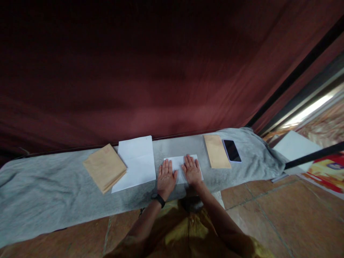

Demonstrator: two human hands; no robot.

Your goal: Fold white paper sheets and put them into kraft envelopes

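A small white sheet of paper (179,165), seemingly folded, lies on the grey cloth in front of me. My left hand (166,178) rests flat on its left side, fingers stretched out, a dark band on the wrist. On its right part lies my right hand (192,170), palm down with fingers spread. Left of my hands is a stack of larger white paper (137,161). Brown envelopes (105,167) overlap that stack's left edge. To the right, a single brown envelope (217,152) lies beside a phone (232,150) with a dark screen.
Grey cloth (59,190) covers the long narrow surface. Behind it hangs a dark red curtain (161,79). Black poles (295,73) stand at the right. A white board (295,147) and a red-and-yellow printed sheet (328,172) are beyond the right end. Below is brown tiled floor (271,215).
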